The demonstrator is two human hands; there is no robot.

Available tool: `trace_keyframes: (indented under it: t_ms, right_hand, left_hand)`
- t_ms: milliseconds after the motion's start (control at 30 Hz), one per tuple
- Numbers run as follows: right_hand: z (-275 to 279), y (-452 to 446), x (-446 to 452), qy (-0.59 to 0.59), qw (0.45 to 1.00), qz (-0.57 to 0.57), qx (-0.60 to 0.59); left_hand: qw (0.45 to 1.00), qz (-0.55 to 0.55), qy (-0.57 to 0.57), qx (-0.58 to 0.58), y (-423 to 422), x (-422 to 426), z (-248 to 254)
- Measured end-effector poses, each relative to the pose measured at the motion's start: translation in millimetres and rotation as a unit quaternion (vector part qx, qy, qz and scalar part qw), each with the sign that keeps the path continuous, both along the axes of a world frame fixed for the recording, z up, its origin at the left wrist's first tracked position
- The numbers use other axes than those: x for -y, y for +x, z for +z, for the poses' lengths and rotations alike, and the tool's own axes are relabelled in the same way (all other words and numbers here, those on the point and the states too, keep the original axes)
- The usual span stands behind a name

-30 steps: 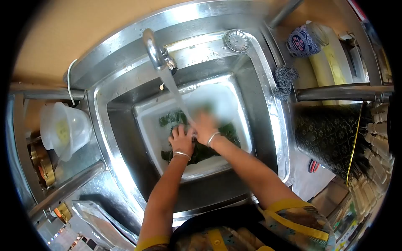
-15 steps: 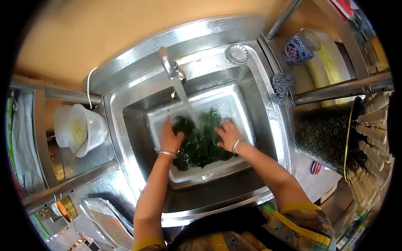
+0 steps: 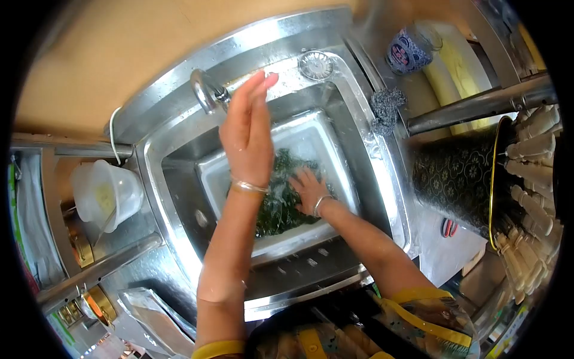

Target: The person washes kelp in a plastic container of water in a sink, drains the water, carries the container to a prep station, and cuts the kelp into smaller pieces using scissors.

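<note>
1. the greens (image 3: 278, 221) lie in a dark, glossy heap in the tub (image 3: 317, 139), toward its near side; bare pale floor shows beyond them.
2. the tub sits inside the metal sink (image 3: 170, 233), slightly turned within it.
3. the right hand (image 3: 310, 192) rests on the right part of the heap, palm down, fingers spread wide; no leaf can be seen closed within it, and the undersides of the fingers are hidden.
4. the left hand (image 3: 247, 134) hangs above the sink, well clear of the greens in view, fingers stretched out and close together, with nothing in its grasp.
5. the left hand stands just beside the tap (image 3: 202, 90) and covers part of it; whether they touch, i cannot tell. any stream from the tap is hidden too.
6. a pale band (image 3: 249, 186) rings the left wrist; the right wrist wears a similar one.
7. drops (image 3: 317, 257) show near the sink's front wall.
8. on the sink's back ledge lies a strainer (image 3: 316, 65); a grey scourer (image 3: 387, 110) sits at the right edge.
9. left of the sink stands a whitish bowl (image 3: 127, 194); to the right, a blue-and-white jar (image 3: 409, 51) and scissors (image 3: 448, 228) with red on the handles.
</note>
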State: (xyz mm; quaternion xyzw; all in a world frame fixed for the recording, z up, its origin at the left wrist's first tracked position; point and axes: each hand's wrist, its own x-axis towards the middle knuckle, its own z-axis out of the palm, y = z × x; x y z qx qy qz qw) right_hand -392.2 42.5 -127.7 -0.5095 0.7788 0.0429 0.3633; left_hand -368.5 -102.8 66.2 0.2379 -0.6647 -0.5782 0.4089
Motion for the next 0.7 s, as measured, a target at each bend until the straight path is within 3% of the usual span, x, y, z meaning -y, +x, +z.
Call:
trace_keyframes:
  t_ms: [100,167,200,233,267,333,400,467,533,567,600,667,700]
  right_hand:
    - [7,-3,3,0.013,1.000,0.004,0.012]
    - [5,-5,1,0.021,1.000,0.008,0.020]
    - [8,-4,1,0.020,1.000,0.003,0.022]
    - [10,-4,0,0.014,1.000,0.008,0.014]
    - [12,-4,1,0.009,1.000,0.017,0.004]
    - [10,-6,3,0.004,1.000,0.022,0.012]
    - [5,-8,0,0.008,0.999,0.024,0.020]
    - [-2,-8,1,-0.004,0.999,0.044,0.022]
    - [-1,-6,2,0.005,0.999,0.034,0.034]
    - [-4,-4,4,0.009,0.999,0.050,0.013]
    - [-8,-2,5,0.012,0.998,0.067,-0.008]
    - [-12,-3,6,0.002,0.996,0.084,-0.012]
    - [-13,-7,8,-0.012,0.997,0.069,0.019]
  left_hand:
    - [0.969,0.056,-0.189,0.151,46,24,-46]
    - [0.981,0.162,0.010,0.102,72,29,-83]
    - [0.982,0.157,0.008,0.105,71,35,-86]
    - [0.968,0.153,0.196,0.020,72,40,-90]
    - [0.913,0.146,0.375,-0.069,70,44,-91]
    - [0.914,0.086,0.379,-0.111,49,44,-80]
    - [0.945,0.076,0.295,-0.121,26,40,-66]
    - [0.978,0.083,0.182,-0.065,16,32,-78]
    - [0.985,0.130,0.111,0.038,-5,11,-51]
    - [0.984,0.100,-0.027,0.143,-8,15,-56]
    - [0.984,0.102,-0.024,0.144,-4,15,-59]
    - [0.969,0.030,-0.181,0.166,8,20,-63]
    - [0.972,-0.004,-0.178,0.153,21,19,-58]
